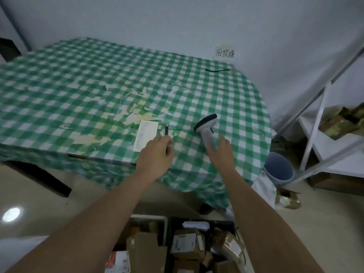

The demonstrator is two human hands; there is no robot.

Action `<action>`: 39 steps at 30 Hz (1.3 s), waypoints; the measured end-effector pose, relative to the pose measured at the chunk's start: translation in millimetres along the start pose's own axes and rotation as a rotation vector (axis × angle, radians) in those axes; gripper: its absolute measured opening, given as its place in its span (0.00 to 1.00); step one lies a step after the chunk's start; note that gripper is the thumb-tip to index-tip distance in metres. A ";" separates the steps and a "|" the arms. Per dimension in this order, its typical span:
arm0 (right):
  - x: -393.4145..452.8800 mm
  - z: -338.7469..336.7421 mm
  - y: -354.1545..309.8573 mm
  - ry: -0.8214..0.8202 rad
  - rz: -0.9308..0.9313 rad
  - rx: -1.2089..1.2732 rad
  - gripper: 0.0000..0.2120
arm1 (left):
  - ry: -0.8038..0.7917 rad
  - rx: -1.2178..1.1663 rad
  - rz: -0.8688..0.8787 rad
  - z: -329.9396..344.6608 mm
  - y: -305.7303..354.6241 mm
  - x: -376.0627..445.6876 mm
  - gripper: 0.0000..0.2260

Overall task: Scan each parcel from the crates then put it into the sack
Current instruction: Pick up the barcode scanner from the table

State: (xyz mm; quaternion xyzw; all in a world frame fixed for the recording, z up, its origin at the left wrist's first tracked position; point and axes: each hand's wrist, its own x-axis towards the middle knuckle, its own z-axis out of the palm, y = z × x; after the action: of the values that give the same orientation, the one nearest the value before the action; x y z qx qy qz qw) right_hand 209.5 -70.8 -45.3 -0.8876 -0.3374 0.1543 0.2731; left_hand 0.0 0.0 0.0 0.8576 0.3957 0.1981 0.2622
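A grey handheld scanner with a black head lies on the green checked table near its right end. My right hand grips the scanner's handle. My left hand rests on the table beside it, fingers curled round a black pen next to a white paper sheet. Below me on the floor, two crates hold several cardboard parcels, some with white labels. What looks like a white sack hangs at the table's right corner, mostly hidden.
A blue bucket stands on the floor right of the table. A taped parcel lies beside the sack. A white metal shelf with packages stands at the right. A black cable lies at the table's far edge.
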 end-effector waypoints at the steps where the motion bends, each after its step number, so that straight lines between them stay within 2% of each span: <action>1: 9.7 5.4 1.4 0.007 0.017 0.006 0.33 | -0.006 0.001 -0.007 6.7 -1.5 2.0 0.10; 10: 43.4 24.4 -5.3 -0.043 -0.026 -0.234 0.31 | -0.062 0.069 -0.091 27.0 -14.0 10.5 0.10; 15: 38.4 18.7 -10.7 -0.068 -0.029 -0.218 0.26 | -0.067 0.092 -0.099 10.4 -12.8 6.2 0.10; 18: 24.5 7.4 -16.0 -0.063 -0.058 -0.243 0.28 | -0.066 0.085 -0.097 -2.6 -12.2 -1.9 0.11; 21: 0.5 -13.1 -21.0 -0.060 -0.115 -0.264 0.34 | -0.072 0.082 -0.114 -16.7 -13.6 -17.8 0.11; 25: -38.6 -47.4 -17.9 -0.104 -0.189 -0.307 0.32 | -0.081 0.056 -0.132 -28.0 -16.8 -50.6 0.10; 30: -108.0 -70.3 -7.5 -0.176 -0.225 -0.320 0.37 | -0.169 -0.018 -0.141 -32.4 -4.9 -97.0 0.12; 34: -178.1 -78.5 -3.5 -0.179 -0.276 -0.507 0.34 | -0.211 -0.037 -0.130 -42.4 11.2 -142.4 0.13; 39: -261.4 -96.2 -7.7 -0.188 -0.213 -0.567 0.35 | -0.283 -0.062 -0.105 -67.6 17.3 -203.2 0.13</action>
State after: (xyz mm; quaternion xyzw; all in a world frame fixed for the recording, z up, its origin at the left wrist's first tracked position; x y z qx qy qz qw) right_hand 60.1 -281.3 59.8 -0.8699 -0.4817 0.1058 -0.0030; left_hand -150.7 -148.7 36.6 0.8466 0.3925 0.0733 0.3518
